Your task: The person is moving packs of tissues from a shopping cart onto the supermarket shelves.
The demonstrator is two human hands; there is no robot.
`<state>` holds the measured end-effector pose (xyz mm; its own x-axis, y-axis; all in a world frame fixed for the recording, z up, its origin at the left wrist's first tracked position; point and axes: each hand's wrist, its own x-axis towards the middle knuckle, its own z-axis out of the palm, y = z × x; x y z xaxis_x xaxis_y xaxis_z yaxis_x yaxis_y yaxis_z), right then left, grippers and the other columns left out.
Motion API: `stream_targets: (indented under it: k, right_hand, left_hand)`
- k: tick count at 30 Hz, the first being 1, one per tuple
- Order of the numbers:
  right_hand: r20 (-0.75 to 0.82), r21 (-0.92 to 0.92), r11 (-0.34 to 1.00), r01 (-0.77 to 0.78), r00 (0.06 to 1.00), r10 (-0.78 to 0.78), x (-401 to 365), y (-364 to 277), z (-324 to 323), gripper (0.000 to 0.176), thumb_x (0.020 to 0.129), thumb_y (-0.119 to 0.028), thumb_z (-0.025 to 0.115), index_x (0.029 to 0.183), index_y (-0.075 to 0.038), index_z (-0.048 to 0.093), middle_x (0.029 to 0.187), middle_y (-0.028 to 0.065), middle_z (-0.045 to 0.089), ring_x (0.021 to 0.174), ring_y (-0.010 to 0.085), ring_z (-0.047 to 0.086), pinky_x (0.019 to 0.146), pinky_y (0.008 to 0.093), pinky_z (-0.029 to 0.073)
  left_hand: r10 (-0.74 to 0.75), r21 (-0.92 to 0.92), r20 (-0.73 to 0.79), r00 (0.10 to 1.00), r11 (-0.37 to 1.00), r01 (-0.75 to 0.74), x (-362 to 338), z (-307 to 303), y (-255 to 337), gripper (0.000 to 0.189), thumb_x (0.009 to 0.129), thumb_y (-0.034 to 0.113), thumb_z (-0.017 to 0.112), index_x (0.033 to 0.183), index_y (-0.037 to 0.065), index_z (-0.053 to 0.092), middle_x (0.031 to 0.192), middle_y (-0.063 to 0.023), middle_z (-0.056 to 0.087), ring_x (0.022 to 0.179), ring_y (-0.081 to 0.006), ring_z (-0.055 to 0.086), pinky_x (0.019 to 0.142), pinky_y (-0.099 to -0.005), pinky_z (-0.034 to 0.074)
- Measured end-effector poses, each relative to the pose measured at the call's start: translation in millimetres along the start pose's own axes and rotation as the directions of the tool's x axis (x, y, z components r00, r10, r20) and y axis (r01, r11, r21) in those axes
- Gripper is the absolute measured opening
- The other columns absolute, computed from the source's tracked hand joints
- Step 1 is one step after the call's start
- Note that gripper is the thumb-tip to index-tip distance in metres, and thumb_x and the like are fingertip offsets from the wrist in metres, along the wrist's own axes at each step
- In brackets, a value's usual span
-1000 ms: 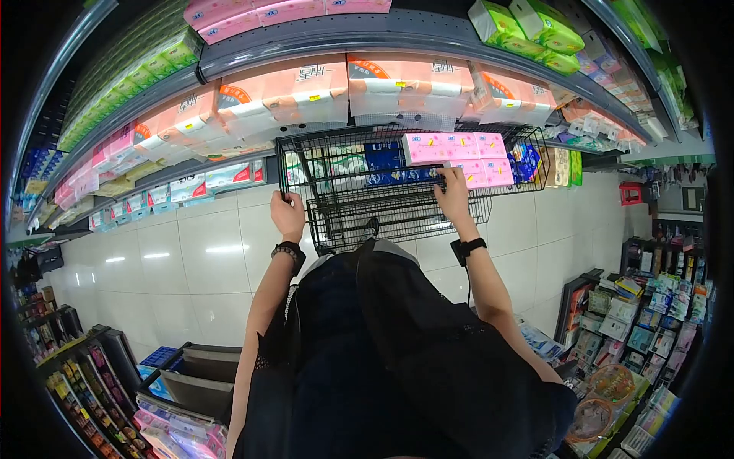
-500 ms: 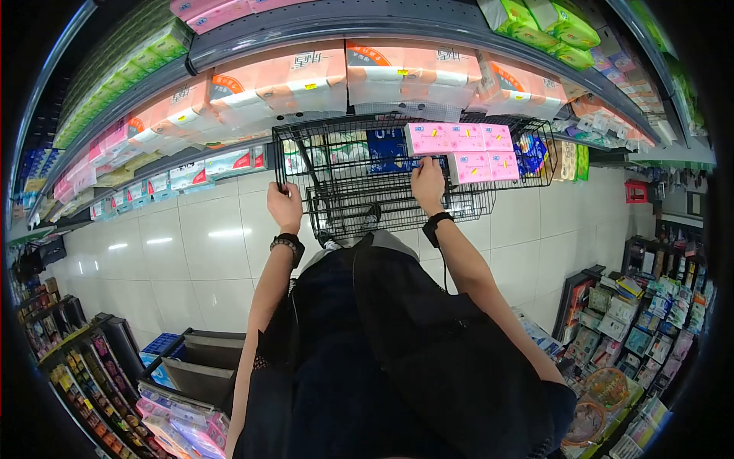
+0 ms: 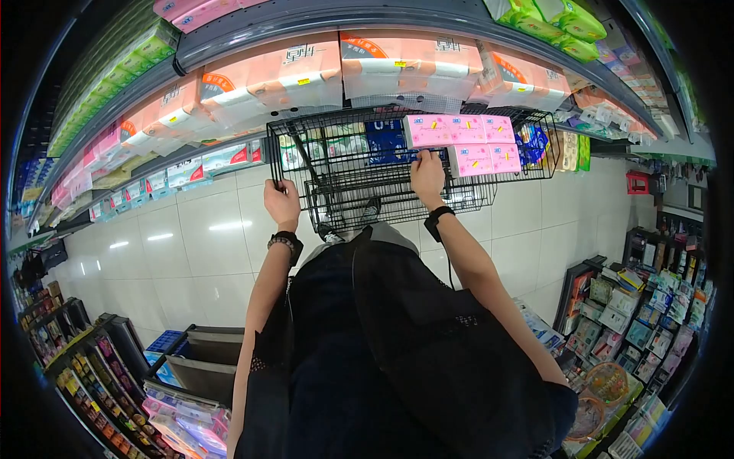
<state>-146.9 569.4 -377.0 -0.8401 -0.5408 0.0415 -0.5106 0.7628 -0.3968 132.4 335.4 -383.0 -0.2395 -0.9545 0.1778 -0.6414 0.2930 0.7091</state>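
Note:
A black wire cart (image 3: 336,191) stands in front of me, against the shelf. My left hand (image 3: 282,203) is closed round the rim at its left end. Further right, my right hand (image 3: 427,177) has its fingers wrapped on the near rim of the basket, beside the pink packs. Pink tissue packs (image 3: 468,131) lie in two rows at the right of the cart. Left of them a dark blue pack (image 3: 384,143) shows through the wires, and a blue patterned pack (image 3: 532,148) sits at the right end.
Shelves with peach tissue packs (image 3: 275,73) run along the far side. Pale floor tiles (image 3: 183,237) lie behind the cart. A dark rack (image 3: 210,348) stands at the lower left, and shelves of small goods (image 3: 642,329) at the lower right. A red stool (image 3: 637,183) is at the right.
The shelf and the cart's top sit slightly higher and further left in view. Both hands keep their hold on the cart.

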Motion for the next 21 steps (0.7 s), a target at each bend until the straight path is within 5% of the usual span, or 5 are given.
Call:
stream_targets:
  k: [21]
  right_hand:
    - [0.035,0.012,1.000,-0.013,0.999,0.012,1.0,-1.5,-2.4,0.015,0.094,-0.015,0.063,0.102,-0.003,0.062,0.101,0.0183,0.061,0.100,0.0383,0.062,0.085,0.0513,0.053]
  left_hand:
    - [-0.019,-0.029,-0.006,1.000,0.999,0.019,-0.7,0.7,-0.8,0.021,0.091,0.014,0.066,0.085,0.000,0.052,0.073,-0.0167,0.060,0.069,-0.0378,0.061,0.066,-0.0490,0.049]
